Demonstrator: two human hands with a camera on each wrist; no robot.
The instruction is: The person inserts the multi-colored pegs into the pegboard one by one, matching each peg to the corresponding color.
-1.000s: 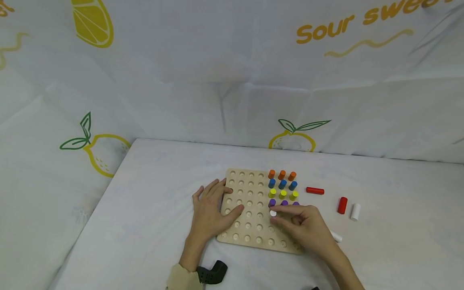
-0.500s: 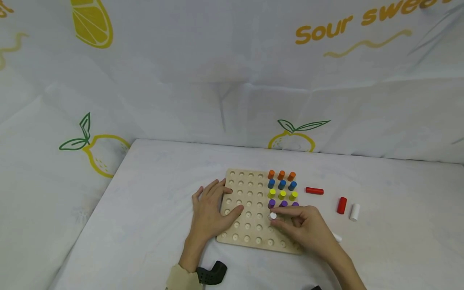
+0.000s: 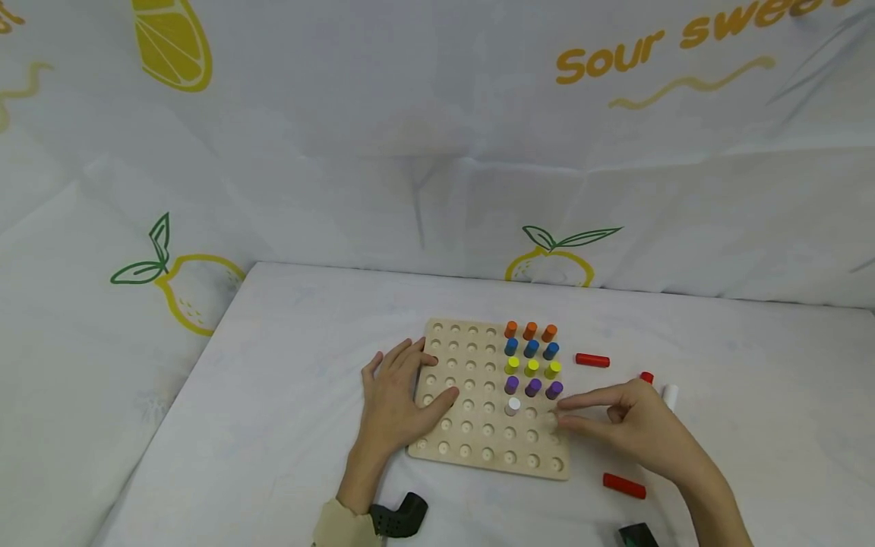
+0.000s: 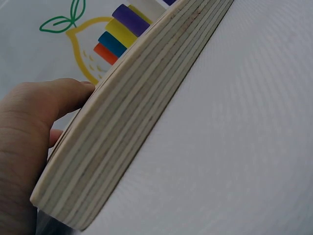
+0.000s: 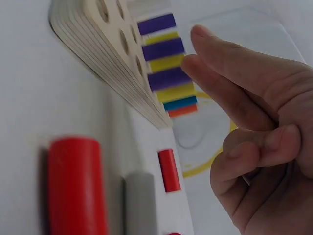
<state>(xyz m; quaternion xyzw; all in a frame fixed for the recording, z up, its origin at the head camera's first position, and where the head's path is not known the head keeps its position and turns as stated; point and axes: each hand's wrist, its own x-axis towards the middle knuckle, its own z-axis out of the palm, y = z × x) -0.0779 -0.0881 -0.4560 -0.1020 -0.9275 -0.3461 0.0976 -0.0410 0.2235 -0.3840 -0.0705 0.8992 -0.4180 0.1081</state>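
Right hand [image 3: 645,425], fingertips parted, at pegboard's [image 3: 500,396] right edge | left hand [image 3: 399,399] spread, left edge | backdrop [image 3: 362,175] reads "Sour swee…" | white tablecloth [image 3: 273,395]

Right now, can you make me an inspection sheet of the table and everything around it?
Surface: white table, looks flat.
Job's things: pegboard with three orange pegs, three blue pegs, three yellow pegs, three purple pegs and one white peg standing; three red pegs and a loose white peg visible off its right side.
Clutter: black object at the bottom edge, partly cut off; can't tell what.
Grips: left grip rests on the pegboard; right grip is near its right edge, holding nothing.
Cables: nothing seen.
Surroundings: white backdrop printed with lemons.
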